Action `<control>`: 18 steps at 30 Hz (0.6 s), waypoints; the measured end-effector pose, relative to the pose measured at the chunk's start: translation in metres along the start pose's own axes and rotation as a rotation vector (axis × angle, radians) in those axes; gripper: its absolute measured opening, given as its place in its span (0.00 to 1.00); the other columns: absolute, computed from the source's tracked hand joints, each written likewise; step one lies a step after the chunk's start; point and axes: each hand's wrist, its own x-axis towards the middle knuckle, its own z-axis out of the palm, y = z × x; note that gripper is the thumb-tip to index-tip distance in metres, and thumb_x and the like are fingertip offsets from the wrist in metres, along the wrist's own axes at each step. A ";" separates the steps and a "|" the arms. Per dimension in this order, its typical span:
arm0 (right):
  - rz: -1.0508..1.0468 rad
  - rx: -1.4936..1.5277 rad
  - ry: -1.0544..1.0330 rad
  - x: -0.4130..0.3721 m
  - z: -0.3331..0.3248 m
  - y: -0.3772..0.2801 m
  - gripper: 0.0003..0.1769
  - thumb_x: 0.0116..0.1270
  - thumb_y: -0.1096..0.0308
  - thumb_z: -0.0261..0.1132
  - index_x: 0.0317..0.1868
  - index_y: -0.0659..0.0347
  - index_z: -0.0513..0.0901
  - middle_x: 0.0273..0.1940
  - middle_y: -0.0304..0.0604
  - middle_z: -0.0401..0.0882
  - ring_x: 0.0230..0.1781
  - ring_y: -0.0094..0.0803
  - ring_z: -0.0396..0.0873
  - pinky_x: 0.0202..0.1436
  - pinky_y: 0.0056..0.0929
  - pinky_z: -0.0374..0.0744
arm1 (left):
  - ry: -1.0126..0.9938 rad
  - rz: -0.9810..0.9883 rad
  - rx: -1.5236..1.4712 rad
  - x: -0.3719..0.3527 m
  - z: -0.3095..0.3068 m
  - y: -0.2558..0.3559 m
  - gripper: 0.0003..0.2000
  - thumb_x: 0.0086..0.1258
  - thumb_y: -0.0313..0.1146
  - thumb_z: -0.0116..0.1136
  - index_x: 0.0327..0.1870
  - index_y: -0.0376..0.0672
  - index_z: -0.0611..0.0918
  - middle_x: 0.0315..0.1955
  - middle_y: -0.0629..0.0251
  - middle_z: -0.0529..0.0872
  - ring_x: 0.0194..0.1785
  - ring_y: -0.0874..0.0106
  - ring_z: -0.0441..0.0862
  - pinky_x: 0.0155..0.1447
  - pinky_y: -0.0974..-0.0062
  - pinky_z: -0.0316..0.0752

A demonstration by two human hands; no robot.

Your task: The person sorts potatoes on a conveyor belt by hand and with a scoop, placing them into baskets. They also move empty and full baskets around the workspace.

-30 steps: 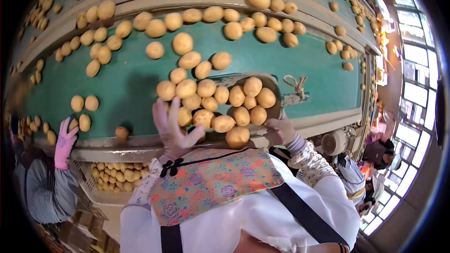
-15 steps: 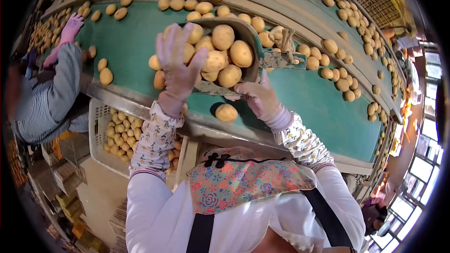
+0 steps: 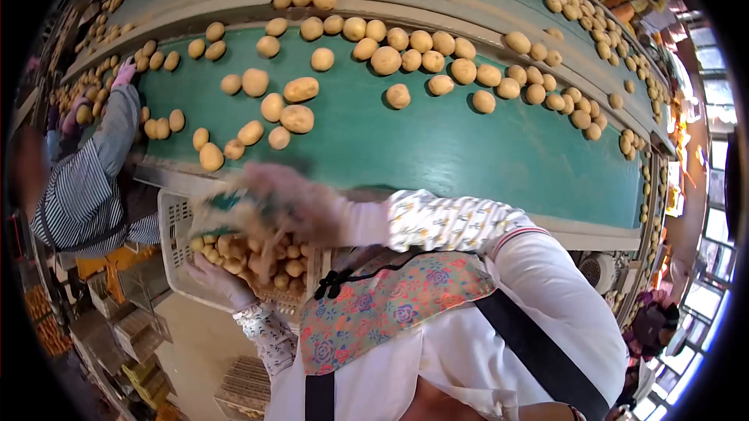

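Observation:
My gloved right hand (image 3: 285,195), smeared by motion, grips a green scoop (image 3: 222,206) tilted above a white plastic crate (image 3: 170,245). A frayed rope (image 3: 269,257) dangles from the scoop. Beneath it, potatoes (image 3: 292,265) lie in the crate, some of them blurred. At the crate's near side is my gloved left hand (image 3: 221,279), its fingers stretched out beside the potatoes and holding nothing that I can see. The scoop's inside is too blurred to make out.
A green conveyor belt (image 3: 390,148) runs across in front, with loose potatoes (image 3: 300,89) scattered over it and a row along its far rail. At the left a co-worker in a striped apron (image 3: 82,195) reaches to the belt. Stacked crates (image 3: 140,327) stand lower left.
The potato-filled scoop has moved from over the belt to the crate at left, in my right hand. My left hand has come down to the crate. More potatoes lie on the belt's left part.

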 end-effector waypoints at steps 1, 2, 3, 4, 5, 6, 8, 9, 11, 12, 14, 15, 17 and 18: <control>0.173 0.062 0.036 -0.016 -0.035 0.002 0.35 0.59 0.77 0.60 0.69 0.59 0.65 0.66 0.53 0.66 0.63 0.46 0.70 0.65 0.37 0.71 | -0.012 0.101 -0.122 0.001 0.025 0.020 0.28 0.71 0.39 0.59 0.66 0.31 0.68 0.65 0.43 0.68 0.70 0.50 0.63 0.73 0.62 0.59; 0.344 0.131 0.084 -0.032 -0.071 0.005 0.30 0.62 0.74 0.59 0.67 0.64 0.68 0.64 0.50 0.68 0.57 0.38 0.74 0.60 0.36 0.74 | -0.123 0.345 0.011 0.004 0.049 0.033 0.28 0.70 0.39 0.60 0.67 0.32 0.68 0.65 0.43 0.68 0.70 0.50 0.63 0.73 0.61 0.58; 0.286 -0.176 0.372 -0.064 -0.105 0.023 0.24 0.65 0.72 0.59 0.62 0.65 0.73 0.59 0.50 0.69 0.47 0.36 0.79 0.53 0.36 0.78 | -0.231 0.592 0.146 0.001 0.072 0.046 0.29 0.70 0.38 0.60 0.67 0.33 0.68 0.65 0.43 0.68 0.69 0.49 0.63 0.73 0.59 0.57; 0.457 -0.111 0.523 -0.098 -0.151 0.016 0.22 0.63 0.73 0.59 0.59 0.65 0.71 0.54 0.49 0.71 0.43 0.36 0.79 0.48 0.36 0.80 | -0.330 0.907 0.185 -0.007 0.094 0.068 0.33 0.67 0.41 0.64 0.69 0.36 0.67 0.67 0.42 0.66 0.69 0.47 0.63 0.73 0.57 0.56; 0.643 0.053 0.744 -0.135 -0.195 0.000 0.20 0.62 0.75 0.59 0.55 0.66 0.70 0.49 0.49 0.72 0.40 0.37 0.79 0.44 0.36 0.82 | -0.414 0.758 0.172 -0.025 0.114 0.102 0.37 0.61 0.46 0.69 0.69 0.39 0.68 0.69 0.43 0.64 0.69 0.46 0.64 0.71 0.56 0.59; 0.750 0.200 1.023 -0.173 -0.234 -0.017 0.18 0.60 0.77 0.60 0.52 0.66 0.69 0.45 0.48 0.73 0.37 0.37 0.80 0.39 0.35 0.84 | -0.466 0.794 0.241 -0.031 0.137 0.117 0.38 0.60 0.47 0.70 0.69 0.39 0.68 0.69 0.43 0.64 0.68 0.46 0.64 0.71 0.55 0.59; 0.724 0.117 1.422 -0.262 -0.307 -0.046 0.18 0.59 0.79 0.58 0.50 0.65 0.63 0.38 0.49 0.74 0.31 0.40 0.82 0.32 0.40 0.89 | -0.562 0.865 0.392 -0.043 0.177 0.144 0.41 0.57 0.48 0.71 0.70 0.39 0.68 0.70 0.44 0.63 0.68 0.47 0.65 0.70 0.55 0.61; 0.739 -0.017 1.413 -0.363 -0.355 -0.037 0.21 0.58 0.81 0.56 0.53 0.65 0.63 0.38 0.49 0.74 0.30 0.42 0.82 0.32 0.44 0.89 | -0.573 0.905 0.344 -0.049 0.194 0.159 0.41 0.57 0.48 0.71 0.70 0.40 0.68 0.70 0.44 0.64 0.68 0.47 0.65 0.70 0.55 0.61; 0.847 -0.033 1.764 -0.418 -0.387 -0.075 0.22 0.59 0.81 0.55 0.55 0.64 0.64 0.35 0.48 0.74 0.32 0.44 0.82 0.30 0.47 0.89 | -0.596 0.981 0.249 -0.050 0.231 0.183 0.41 0.57 0.48 0.71 0.70 0.40 0.68 0.70 0.45 0.64 0.67 0.48 0.66 0.69 0.54 0.61; 0.968 -0.108 1.877 -0.450 -0.401 -0.073 0.23 0.60 0.80 0.54 0.57 0.63 0.64 0.34 0.47 0.74 0.32 0.45 0.82 0.30 0.48 0.89 | -0.608 0.982 0.135 -0.046 0.254 0.198 0.40 0.57 0.47 0.71 0.70 0.40 0.68 0.69 0.45 0.65 0.67 0.48 0.66 0.69 0.53 0.61; 1.006 0.109 1.776 -0.478 -0.412 -0.065 0.09 0.61 0.79 0.59 0.42 0.65 0.70 0.34 0.46 0.74 0.33 0.39 0.81 0.35 0.45 0.89 | -0.626 0.965 -0.082 -0.051 0.296 0.226 0.40 0.57 0.46 0.71 0.69 0.39 0.68 0.68 0.46 0.67 0.66 0.49 0.67 0.69 0.53 0.61; 1.029 0.218 1.719 -0.493 -0.418 -0.057 0.04 0.61 0.79 0.62 0.34 0.66 0.74 0.34 0.45 0.73 0.34 0.36 0.81 0.38 0.43 0.90 | -0.613 0.987 -0.043 -0.059 0.313 0.241 0.39 0.57 0.46 0.71 0.68 0.39 0.69 0.65 0.46 0.71 0.66 0.50 0.69 0.68 0.54 0.61; 1.008 0.231 1.405 -0.472 -0.419 -0.014 0.13 0.55 0.77 0.73 0.34 0.65 0.75 0.33 0.41 0.75 0.34 0.28 0.79 0.40 0.31 0.87 | -0.656 1.055 -0.091 -0.072 0.351 0.263 0.37 0.57 0.46 0.71 0.67 0.40 0.71 0.64 0.48 0.73 0.65 0.51 0.70 0.68 0.54 0.62; 0.986 0.206 1.413 -0.426 -0.414 0.004 0.14 0.55 0.78 0.69 0.40 0.63 0.73 0.31 0.41 0.74 0.30 0.31 0.78 0.36 0.35 0.87 | -0.677 1.085 -0.115 -0.078 0.367 0.270 0.36 0.57 0.47 0.70 0.66 0.40 0.71 0.63 0.49 0.74 0.65 0.52 0.70 0.68 0.54 0.62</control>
